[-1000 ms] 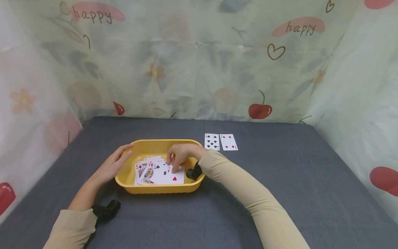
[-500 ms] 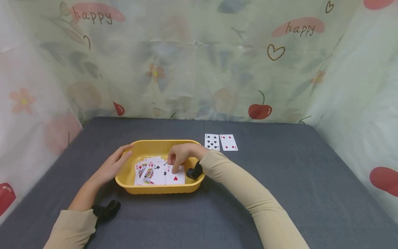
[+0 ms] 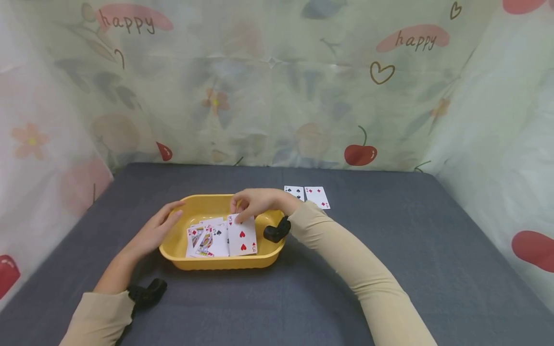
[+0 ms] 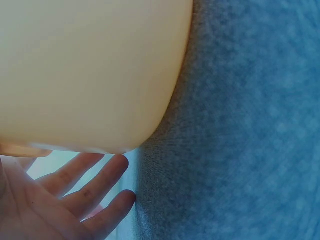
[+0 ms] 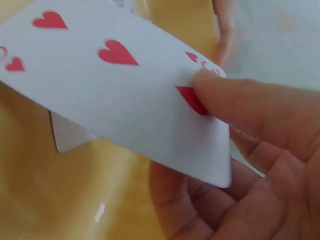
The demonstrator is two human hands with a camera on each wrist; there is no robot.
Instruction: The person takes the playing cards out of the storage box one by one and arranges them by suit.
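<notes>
My right hand (image 3: 259, 201) pinches the three of hearts playing card (image 3: 242, 236) near its upper corner, thumb on the face and fingers behind. The card is tilted up over the yellow plastic tub (image 3: 220, 264), as the right wrist view of the card (image 5: 117, 80) also shows. Several face-up cards (image 3: 211, 240) lie overlapping in the tub's left half, among them a king of diamonds and a five of spades. My left hand (image 3: 157, 228) rests at the tub's left rim, with fingers extended and spread in the left wrist view along the tub wall (image 4: 90, 75).
Behind and right of the tub, a spades card (image 3: 294, 192), partly covered by my right hand and sleeve, lies beside the four of diamonds (image 3: 318, 196). Dark grey cloth (image 3: 389, 240) covers the table. A printed curtain (image 3: 272, 96) hangs along its back and sides.
My right hand has lifted the three of hearts off the other cards and tilted it up, moving slightly back and to the right. The left hand stays at the rim.
</notes>
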